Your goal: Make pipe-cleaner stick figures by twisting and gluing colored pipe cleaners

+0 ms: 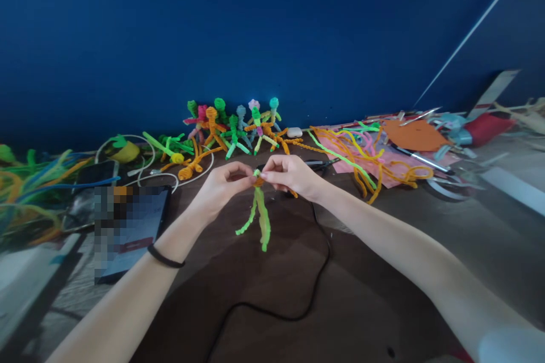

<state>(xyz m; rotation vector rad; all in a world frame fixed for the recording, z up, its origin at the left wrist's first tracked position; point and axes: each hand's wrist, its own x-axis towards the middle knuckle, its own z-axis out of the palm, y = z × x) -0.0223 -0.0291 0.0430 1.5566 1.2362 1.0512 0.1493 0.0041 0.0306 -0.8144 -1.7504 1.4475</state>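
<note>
Between my hands, above the dark table (pixel 272 278), hangs a green and orange pipe-cleaner figure (pixel 263 212). My left hand (pixel 223 186) pinches its top from the left, and my right hand (pixel 287 174) pinches the same part from the right. Its light green legs dangle downward, one bent out to the left. An orange band shows just under my fingertips, partly covered by them. A black band circles my left wrist.
Finished pipe-cleaner figures (pixel 234 133) stand against the blue wall (pixel 272 28). Loose pipe cleaners (pixel 366 159) lie at the right, others at the left. A tablet (pixel 136 238) is by my left forearm; a black cable (pixel 315 289) crosses the table.
</note>
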